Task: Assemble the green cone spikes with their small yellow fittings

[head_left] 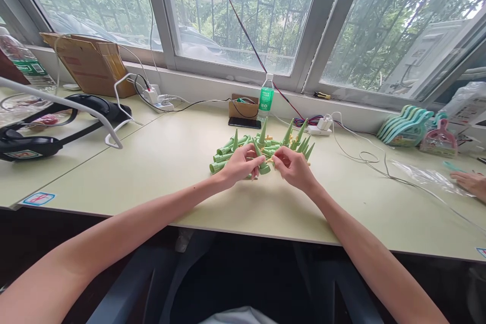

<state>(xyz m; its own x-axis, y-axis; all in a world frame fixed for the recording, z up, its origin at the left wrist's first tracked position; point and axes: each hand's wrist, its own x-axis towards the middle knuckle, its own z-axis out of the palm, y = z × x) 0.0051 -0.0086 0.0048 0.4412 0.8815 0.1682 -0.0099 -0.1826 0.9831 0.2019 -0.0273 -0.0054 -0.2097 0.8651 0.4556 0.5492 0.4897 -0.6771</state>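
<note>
Between the fingers of my left hand is a green plastic cone, its point tilted up and its wide collar toward me. My right hand pinches a small yellow plastic piece against the cone's side; whether it is fixed there I cannot tell. Just behind both hands lies a pile of green plastic tubes and more upright green cones, with small yellow bits among them. My hands cover part of the pile.
A green-labelled bottle, a small cardboard box and a black phone stand behind the pile. A black headset is at left. Cables, dustpans and another person's hand are at right.
</note>
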